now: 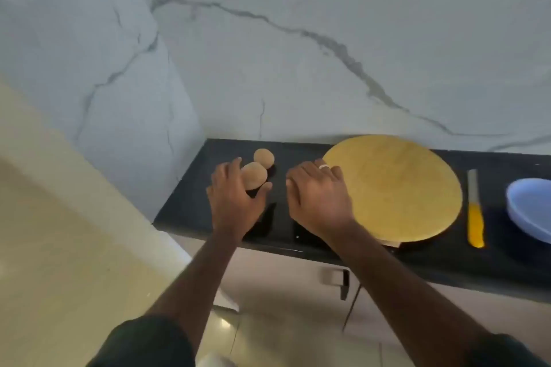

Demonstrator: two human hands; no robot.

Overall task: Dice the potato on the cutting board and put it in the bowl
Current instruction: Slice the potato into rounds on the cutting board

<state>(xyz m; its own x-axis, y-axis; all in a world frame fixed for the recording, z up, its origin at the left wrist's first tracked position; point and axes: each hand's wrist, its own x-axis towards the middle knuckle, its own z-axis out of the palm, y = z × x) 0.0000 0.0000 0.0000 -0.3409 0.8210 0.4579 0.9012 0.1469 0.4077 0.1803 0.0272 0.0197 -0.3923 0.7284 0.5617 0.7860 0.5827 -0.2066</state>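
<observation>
Head view. Your left hand (235,202) curled round the near potato (253,175); a second potato (263,157) lay just beyond it, both on the counter (185,202). Your right hand (319,197) hung relaxed and empty, with the board (396,188) to its right and the knife (474,208) and bowl (530,208) further right. A loose hold could have dropped the round potato, and it would probably have rolled.

On the counter (190,211), from left to right: two potatoes, cutting board (396,188), knife (474,208), bowl (533,208). Nearer potato (253,177) within the left hand (235,199), just before the farther potato (264,157). Right hand (319,199) between potatoes and board, overlapping the board's left edge. Knife lengthwise, near the board, apart from the bowl. Wall (328,53) behind all.
</observation>
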